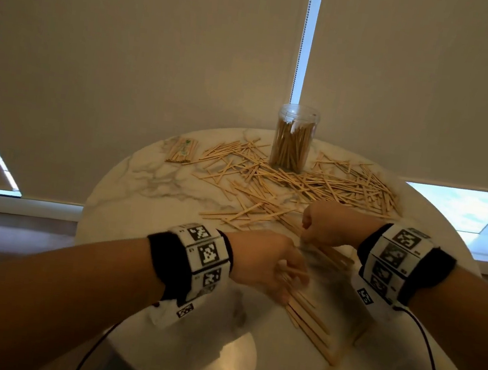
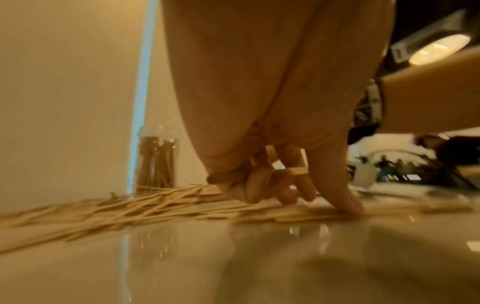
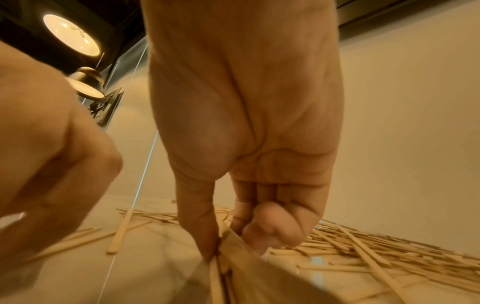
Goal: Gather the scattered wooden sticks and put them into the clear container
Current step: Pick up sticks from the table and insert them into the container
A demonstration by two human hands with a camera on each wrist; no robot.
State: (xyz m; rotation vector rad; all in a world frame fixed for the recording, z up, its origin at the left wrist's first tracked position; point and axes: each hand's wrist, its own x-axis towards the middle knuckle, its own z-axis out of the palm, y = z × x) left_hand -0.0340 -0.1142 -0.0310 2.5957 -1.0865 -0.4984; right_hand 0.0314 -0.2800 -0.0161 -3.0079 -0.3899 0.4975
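Sticks (image 1: pixel 309 319): thin, flat, stiff, light; likely to slide on the glossy surface (image 1: pixel 152 173) and fan out of a loose grip. Best pinched mid-length as a squared bundle.

Near: left hand (image 1: pixel 263 264), palm down, fingers curled around several sticks, one finger pressing those lying flat. Just beyond, right hand (image 1: pixel 328 226), knuckles up, thumb and fingers clamped on a small bundle.

Far: main scatter (image 1: pixel 314 181) around the half-filled container (image 1: pixel 294 138).

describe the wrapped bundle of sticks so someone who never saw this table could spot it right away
Start at the clear container at the far edge of the round marble table. Look left, past the scattered sticks: the wrapped bundle lies alone, its sticks packed parallel, unlike the loose ones.
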